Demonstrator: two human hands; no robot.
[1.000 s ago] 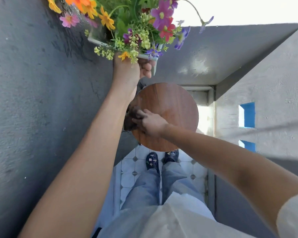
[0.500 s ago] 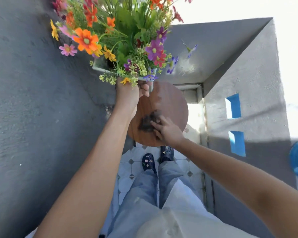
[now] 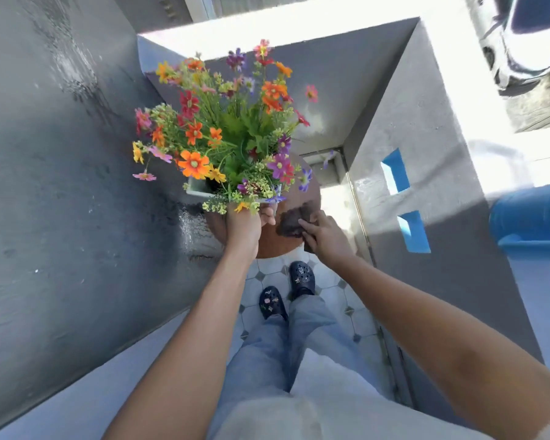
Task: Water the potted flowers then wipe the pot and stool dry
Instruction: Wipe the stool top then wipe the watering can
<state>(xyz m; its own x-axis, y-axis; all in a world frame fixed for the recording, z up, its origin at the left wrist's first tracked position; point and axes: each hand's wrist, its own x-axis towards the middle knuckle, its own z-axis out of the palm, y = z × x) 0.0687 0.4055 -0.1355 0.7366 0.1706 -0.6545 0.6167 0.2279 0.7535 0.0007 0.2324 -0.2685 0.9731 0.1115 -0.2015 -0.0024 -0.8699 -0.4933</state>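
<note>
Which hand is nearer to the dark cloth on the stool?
The right hand: it presses on the dark cloth on the stool. The left hand is beside it on the left, apart from the cloth, gripping the white pot of flowers.

White pot (image 3: 195,187) w/ mixed flowers (image 3: 232,131), held above round brown stool (image 3: 275,242); dark cloth (image 3: 294,221) lies near stool's right edge.

Flowers (image 3: 223,134) overhang stool (image 3: 273,246); walls (image 3: 61,185) flank.
</note>
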